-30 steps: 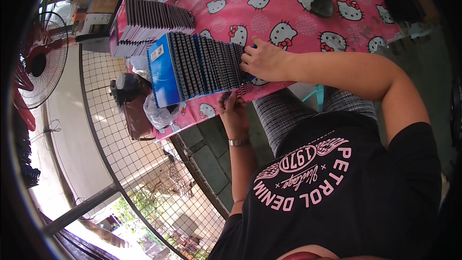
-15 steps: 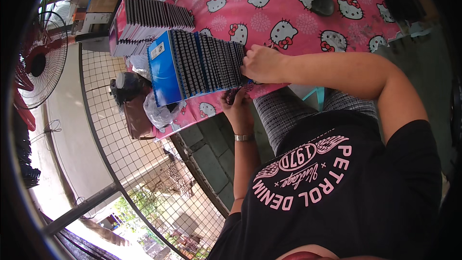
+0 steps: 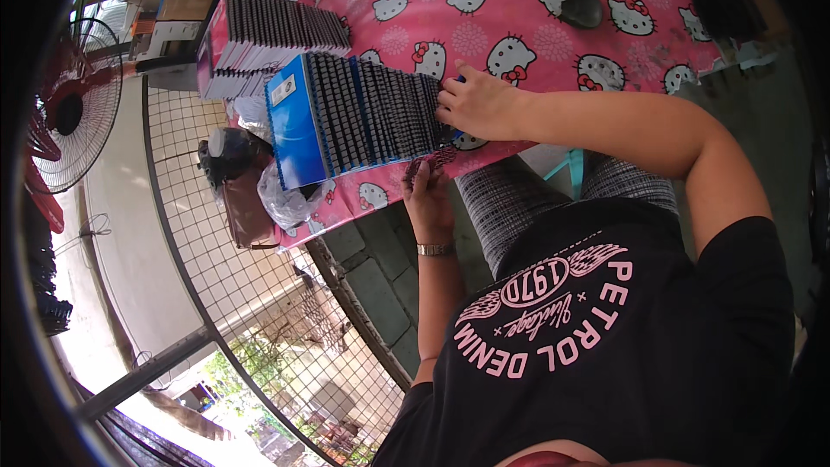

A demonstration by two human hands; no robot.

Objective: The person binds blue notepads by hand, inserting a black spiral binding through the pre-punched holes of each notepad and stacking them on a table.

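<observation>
A long row of blue spiral-bound notebooks point(image 3: 376, 108) stands on the pink table, dark coils facing up and a blue cover at its left end. My right hand point(image 3: 480, 105) is at the row's right end, fingers bent around the last notebook, whose blue edge shows beside the fingertips. Below the row's near right corner, at the table edge, my left hand point(image 3: 428, 207) is closed on a dark coil-like piece point(image 3: 432, 164). The piece reaches up toward the notebooks. Whether it is joined to the end notebook cannot be made out.
Behind the row lies another stack of spiral notebooks point(image 3: 277, 30). A clear plastic bag point(image 3: 285, 199), a brown pouch point(image 3: 249, 212) and a dark rounded object point(image 3: 232, 154) sit at the left edge. A dark oval dish point(image 3: 581, 7) rests farther back. A fan point(image 3: 73, 112) stands far left.
My right hand has shifted slightly right, its fingers spreading and a blue edge appearing beside them. The left hand has turned a little, showing more of the dark coil-like piece.
</observation>
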